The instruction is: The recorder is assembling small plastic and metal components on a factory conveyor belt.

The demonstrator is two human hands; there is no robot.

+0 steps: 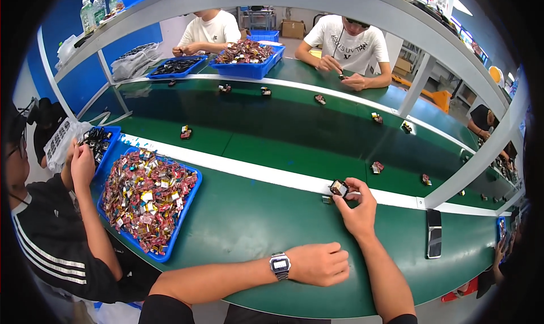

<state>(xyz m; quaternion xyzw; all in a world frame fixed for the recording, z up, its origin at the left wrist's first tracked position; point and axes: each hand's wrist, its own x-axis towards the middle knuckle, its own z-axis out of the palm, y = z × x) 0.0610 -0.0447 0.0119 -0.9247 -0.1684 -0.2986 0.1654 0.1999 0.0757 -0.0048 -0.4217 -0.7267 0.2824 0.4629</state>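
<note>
My right hand (358, 208) pinches a small black-framed electronic part (339, 188) between thumb and fingers, above the white strip along the bench. The part has a pale, silvery face. Just below it lies a tiny dark piece (327, 199) on the green surface. My left hand (320, 264) rests on the green bench (249, 227) nearer to me, fingers curled into a loose fist, with a silver digital watch on the wrist. No object shows in it; its palm is turned down and hidden.
A blue tray (196, 183) heaped with small red, yellow and silver circuit pieces stands at left, beside a co-worker (48, 233). A phone (434, 234) lies at right. Scattered parts lie on the green belt (266, 148). Two people (358, 46) sit across; metal posts (462, 160) frame the bench.
</note>
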